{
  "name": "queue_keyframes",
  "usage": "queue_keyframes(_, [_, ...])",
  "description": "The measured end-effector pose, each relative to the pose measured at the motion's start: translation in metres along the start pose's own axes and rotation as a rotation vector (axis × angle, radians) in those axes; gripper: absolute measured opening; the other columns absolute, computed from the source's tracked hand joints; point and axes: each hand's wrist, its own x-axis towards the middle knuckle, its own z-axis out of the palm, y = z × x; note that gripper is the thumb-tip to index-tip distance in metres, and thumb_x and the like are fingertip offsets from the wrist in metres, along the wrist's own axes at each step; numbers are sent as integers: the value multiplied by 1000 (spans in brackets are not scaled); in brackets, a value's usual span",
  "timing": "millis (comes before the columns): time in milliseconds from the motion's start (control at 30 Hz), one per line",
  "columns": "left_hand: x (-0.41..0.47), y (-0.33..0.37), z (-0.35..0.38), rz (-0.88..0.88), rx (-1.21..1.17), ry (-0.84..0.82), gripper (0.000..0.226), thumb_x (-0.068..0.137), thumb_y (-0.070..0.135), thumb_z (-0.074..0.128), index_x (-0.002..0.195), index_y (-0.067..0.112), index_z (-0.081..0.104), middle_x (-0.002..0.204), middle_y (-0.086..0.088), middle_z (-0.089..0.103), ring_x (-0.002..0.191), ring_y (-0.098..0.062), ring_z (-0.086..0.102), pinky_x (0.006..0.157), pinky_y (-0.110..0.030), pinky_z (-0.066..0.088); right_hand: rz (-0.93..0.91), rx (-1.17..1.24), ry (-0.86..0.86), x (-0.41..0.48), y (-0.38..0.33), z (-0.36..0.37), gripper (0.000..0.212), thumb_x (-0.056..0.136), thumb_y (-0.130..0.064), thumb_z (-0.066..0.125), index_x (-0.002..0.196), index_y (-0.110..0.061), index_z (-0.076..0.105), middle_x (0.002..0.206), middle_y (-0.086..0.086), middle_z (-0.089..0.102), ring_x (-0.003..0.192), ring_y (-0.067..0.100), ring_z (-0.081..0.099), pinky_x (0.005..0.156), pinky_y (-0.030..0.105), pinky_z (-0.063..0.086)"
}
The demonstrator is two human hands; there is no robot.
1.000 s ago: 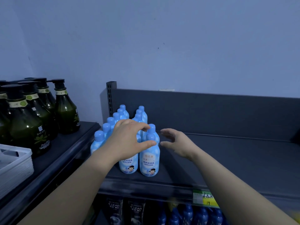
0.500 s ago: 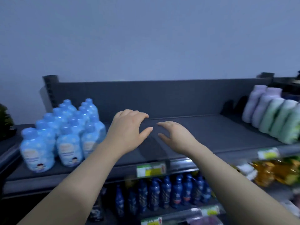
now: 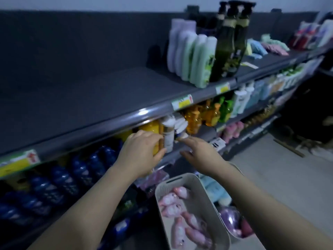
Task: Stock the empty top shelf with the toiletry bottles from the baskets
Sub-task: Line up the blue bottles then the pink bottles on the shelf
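The dark top shelf (image 3: 93, 98) is bare across its left and middle. Below me a pale basket (image 3: 182, 179) holds several pink bottles (image 3: 180, 230); a second basket (image 3: 232, 231) to its right holds light blue and purple bottles. My left hand (image 3: 142, 152) and my right hand (image 3: 200, 152) hang in front of the shelf's front edge, above the baskets, fingers apart, nothing in either. Both are blurred by motion.
Lilac and green bottles (image 3: 191, 51) and dark pump bottles (image 3: 228, 38) stand on the top shelf at the right. The lower shelves hold dark blue bottles (image 3: 59, 179), orange bottles (image 3: 201, 116) and others. A grey floor (image 3: 281, 177) opens to the right.
My view has swung right and down, from the light blue bottles on the shelf to the baskets below. Both hands have come down from the shelf top to its front edge.
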Motion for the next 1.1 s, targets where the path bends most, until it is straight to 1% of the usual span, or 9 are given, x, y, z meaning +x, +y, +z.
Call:
queue_keyframes(167, [1,26,97,-25,-78,-226,40,87,48,54,115,22,64,110,0,66,104,-25,57,83,-36,47,167,61,-135,-36,81,50,38,93,-24,57,130,-14,57,131,7,60,122,23,52,96,27,35])
queue_keyframes(267, [-12,25,162,-68,-143,-355,51,81,55,42,108,19,67,104,-1,68,98,-26,60,79,-35,49,265,145,-222,-53,117,93,32,93,-24,55,122,-13,61,123,8,64,116,25,57,95,33,42])
queue_keyframes(433, [-34,18,261,-152,-196,-603,23,87,40,57,91,18,62,93,-2,64,88,-24,60,64,-29,39,387,168,-366,-73,164,181,45,92,-32,53,135,-21,52,129,8,61,113,27,58,89,32,46])
queue_keyframes(667, [-56,14,408,-348,-286,-876,26,89,33,58,108,16,60,105,-8,64,96,-28,61,68,-27,39,547,317,-457,-103,227,316,47,85,-49,60,131,-45,48,123,-13,64,106,12,64,87,31,53])
queue_keyframes(800, [-79,16,486,-484,-277,-1059,25,94,28,54,114,14,53,108,-7,61,95,-23,58,72,-28,40,633,239,-438,-111,239,346,43,91,-24,57,134,-22,54,126,7,63,109,29,62,89,32,47])
queue_keyframes(867, [-88,18,515,-496,-229,-1096,13,95,29,45,99,16,48,95,-3,60,101,-23,59,73,-28,36,667,222,-440,-116,249,360,42,92,-17,56,134,-15,54,124,15,63,109,34,60,87,32,44])
queue_keyframes(933, [-91,23,530,-516,-151,-1073,17,98,32,35,100,17,42,91,0,50,105,-25,57,72,-29,33,670,221,-442,-121,258,376,41,92,-17,55,134,-15,54,122,16,64,107,35,60,85,32,44])
queue_keyframes(1033, [-94,28,547,-565,-136,-1055,28,100,36,35,113,12,45,108,-7,56,109,-26,55,75,-31,35,679,234,-444,-126,269,397,42,93,-19,54,135,-16,53,121,18,64,104,38,60,83,33,43])
queue_keyframes(1100, [-99,27,558,-580,-175,-1048,23,100,33,32,108,14,42,111,-10,58,97,-25,55,72,-31,34,689,239,-452,-127,275,407,43,93,-18,54,136,-17,51,123,19,62,106,38,60,85,34,43])
